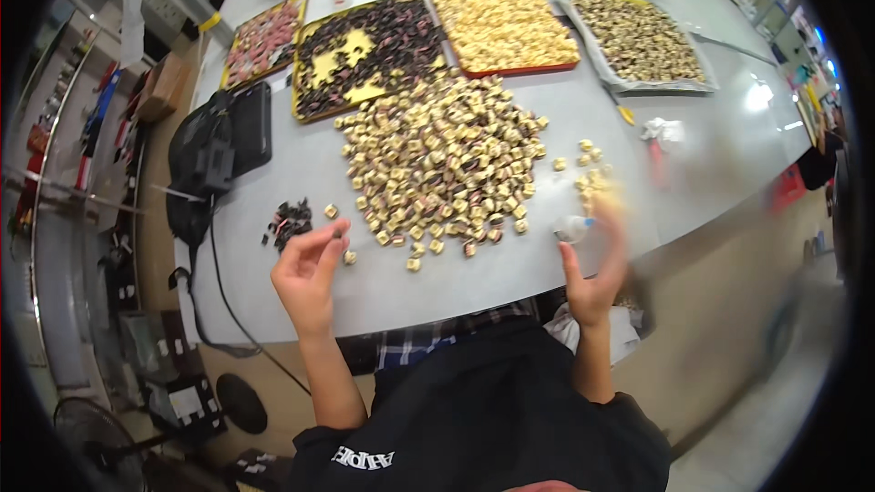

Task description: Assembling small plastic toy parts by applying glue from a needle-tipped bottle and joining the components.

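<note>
My left hand [308, 271] is raised over the table's near left, thumb and fingertips pinching a small dark piece [337, 233]. Close to it lie a little heap of dark and reddish chips [290, 221] and a few loose cream-coloured cubes [331, 211]. My right hand [597, 273] is at the near right, its fingers smeared by motion. Between its thumb and fingers shows a small clear bottle [572, 229] with a blue tip; whether the hand grips it I cannot tell. Small cream pieces [591, 180] lie just beyond. A big pile of cream-and-dark cubes [447, 159] spreads between my hands.
Along the back stand trays of pinkish pieces [264, 41], dark chips [319, 112], cream pieces [506, 27] and mixed cubes [638, 41]. A black bag [196, 155] with a cable sits left. At right are a red-handled tool [656, 159] and white tissue [667, 130].
</note>
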### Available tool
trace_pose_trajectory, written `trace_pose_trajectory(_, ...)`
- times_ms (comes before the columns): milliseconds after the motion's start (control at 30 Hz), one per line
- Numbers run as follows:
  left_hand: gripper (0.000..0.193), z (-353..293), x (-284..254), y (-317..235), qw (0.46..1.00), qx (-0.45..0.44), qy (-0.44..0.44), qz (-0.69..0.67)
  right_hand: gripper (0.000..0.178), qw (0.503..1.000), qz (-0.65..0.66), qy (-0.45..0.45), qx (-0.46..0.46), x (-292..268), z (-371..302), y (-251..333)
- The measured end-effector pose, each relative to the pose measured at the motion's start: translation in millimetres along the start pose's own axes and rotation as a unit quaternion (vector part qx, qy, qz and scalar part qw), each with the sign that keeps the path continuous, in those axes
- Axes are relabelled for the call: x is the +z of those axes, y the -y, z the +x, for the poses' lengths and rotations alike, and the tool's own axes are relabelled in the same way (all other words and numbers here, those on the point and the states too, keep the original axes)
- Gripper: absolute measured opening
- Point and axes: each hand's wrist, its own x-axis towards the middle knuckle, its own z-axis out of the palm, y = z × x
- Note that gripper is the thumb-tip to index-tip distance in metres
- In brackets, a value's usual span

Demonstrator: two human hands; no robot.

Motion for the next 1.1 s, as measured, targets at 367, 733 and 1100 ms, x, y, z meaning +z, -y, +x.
trace_pose_trajectory(367,0.016,-32.6,36.4,6.7,0.967,-0.001,0.126,-0.221,0.039,0.999,-0.002,0.036,0.003,5.1,5.4,-7.0)
trace_pose_trajectory(733,0.015,-42.7,54.9,18.3,0.971,0.027,0.125,-0.200,0.032,0.904,0.384,0.083,0.168,22.0,-1.9,25.7)
trace_pose_trajectory(1100,0.025,-47.8,80.2,7.9,0.973,-0.078,0.186,-0.115,0.030,0.801,0.549,0.066,0.230,48.6,7.4,16.8)
